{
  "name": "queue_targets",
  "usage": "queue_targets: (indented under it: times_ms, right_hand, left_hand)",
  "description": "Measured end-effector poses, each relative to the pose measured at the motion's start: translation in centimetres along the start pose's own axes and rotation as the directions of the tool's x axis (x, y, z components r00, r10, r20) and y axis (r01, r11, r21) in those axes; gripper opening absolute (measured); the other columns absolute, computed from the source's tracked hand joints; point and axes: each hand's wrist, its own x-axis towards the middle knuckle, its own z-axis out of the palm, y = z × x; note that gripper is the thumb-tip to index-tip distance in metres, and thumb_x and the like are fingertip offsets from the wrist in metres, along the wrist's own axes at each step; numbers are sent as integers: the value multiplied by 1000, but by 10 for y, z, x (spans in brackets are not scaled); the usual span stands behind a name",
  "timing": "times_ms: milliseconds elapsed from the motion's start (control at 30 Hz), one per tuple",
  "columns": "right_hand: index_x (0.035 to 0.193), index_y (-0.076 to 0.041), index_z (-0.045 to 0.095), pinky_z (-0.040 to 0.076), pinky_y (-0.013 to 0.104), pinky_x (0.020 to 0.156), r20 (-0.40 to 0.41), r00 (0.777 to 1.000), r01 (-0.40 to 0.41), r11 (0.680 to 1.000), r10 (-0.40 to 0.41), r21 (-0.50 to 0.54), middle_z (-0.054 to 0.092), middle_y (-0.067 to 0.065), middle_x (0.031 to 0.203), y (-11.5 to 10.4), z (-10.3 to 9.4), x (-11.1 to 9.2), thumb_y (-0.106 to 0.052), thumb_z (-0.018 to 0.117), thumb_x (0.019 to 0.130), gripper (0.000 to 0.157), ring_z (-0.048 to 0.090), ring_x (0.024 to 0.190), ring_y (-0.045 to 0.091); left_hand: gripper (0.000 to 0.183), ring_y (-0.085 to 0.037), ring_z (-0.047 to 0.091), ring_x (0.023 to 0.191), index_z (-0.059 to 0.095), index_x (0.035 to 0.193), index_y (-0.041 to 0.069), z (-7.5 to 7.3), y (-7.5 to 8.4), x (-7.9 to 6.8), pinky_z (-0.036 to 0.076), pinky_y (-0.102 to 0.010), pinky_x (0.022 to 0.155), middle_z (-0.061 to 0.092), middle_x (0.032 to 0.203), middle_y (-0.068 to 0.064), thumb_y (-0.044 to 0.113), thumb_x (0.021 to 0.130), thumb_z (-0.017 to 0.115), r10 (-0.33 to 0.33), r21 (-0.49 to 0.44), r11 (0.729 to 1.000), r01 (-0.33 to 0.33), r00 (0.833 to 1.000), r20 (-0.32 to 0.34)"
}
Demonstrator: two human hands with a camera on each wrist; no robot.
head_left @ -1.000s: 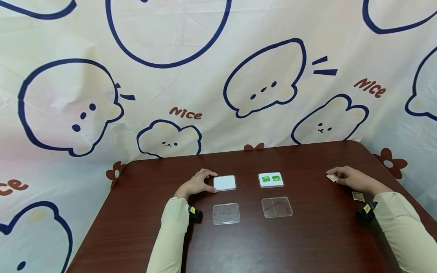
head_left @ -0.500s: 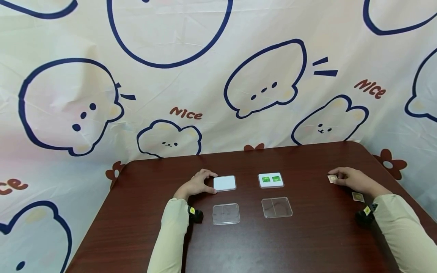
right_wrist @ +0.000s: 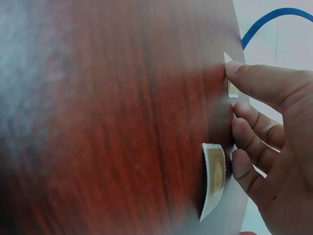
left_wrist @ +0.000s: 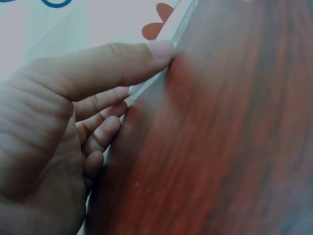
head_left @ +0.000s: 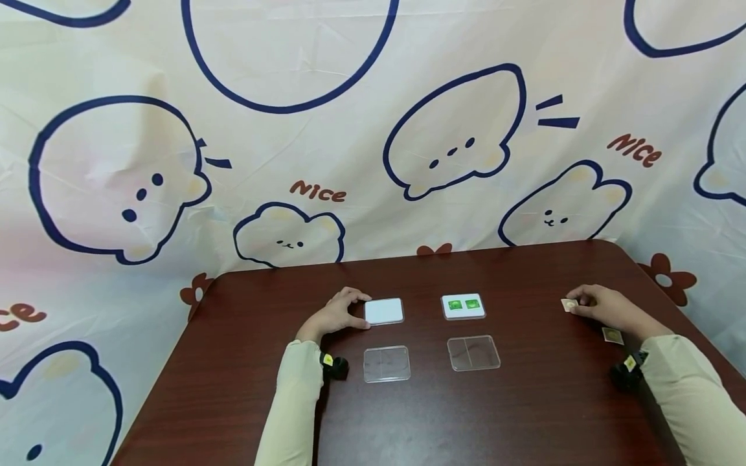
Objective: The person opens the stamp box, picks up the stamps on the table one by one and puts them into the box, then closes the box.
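Observation:
My left hand grips the left side of a shallow plastic case with a white insert, thumb at the near corner and a finger at the far one. In the left wrist view the thumb of that hand lies along the case's edge. At the right, my right hand pinches a small pale stamp between thumb and forefinger, low over the table. Another stamp, yellowish with a white border, lies by the right wrist; in the right wrist view this stamp looks curled.
A second case holds two green stamps on a white insert. Nearer on the brown table lie two clear lids, the left lid and the right lid. A printed cloth hangs behind the table's far edge.
My right hand has shifted slightly right, and the stamp in it has turned from slanted to more square. The left hand and the case stay in place.

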Motion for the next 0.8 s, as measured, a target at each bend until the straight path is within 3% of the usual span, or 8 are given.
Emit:
queue_targets:
  times_ms: [200, 500, 800]
  right_hand:
    - [118, 5, 60, 35, 27, 59, -1, 1000, 11, 1000, -11, -9, 52, 5, 88, 4, 1, -1, -20, 64, 92, 36, 41, 67, 10]
    - [109, 1, 63, 36, 27, 59, 0, 1000, 11, 1000, -11, 1, 53, 3, 85, 5, 1, -1, -20, 65, 91, 27, 43, 68, 10]
    - [113, 3, 63, 35, 27, 59, -11, 1000, -3, 1000, 3, -4, 53, 4, 86, 2, 2, -6, -24, 65, 92, 34, 42, 68, 10]
  left_hand:
    - [57, -28, 37, 130, 59, 131, 18, 2, -2, -1, 33, -52, 107, 41, 141, -3, 24, 79, 80, 13, -6, 1000, -13, 1000, -16]
    - [57, -29, 36, 131, 59, 132, 19, 5, -4, -3, 33, -52, 107, 42, 141, -2, 24, 79, 80, 19, 3, 1000, -19, 999, -36]
    - [56, -28, 36, 131, 59, 132, 19, 6, -4, -4, 33, -53, 107, 42, 141, -2, 23, 80, 79, 24, -14, 1000, -25, 998, -52]
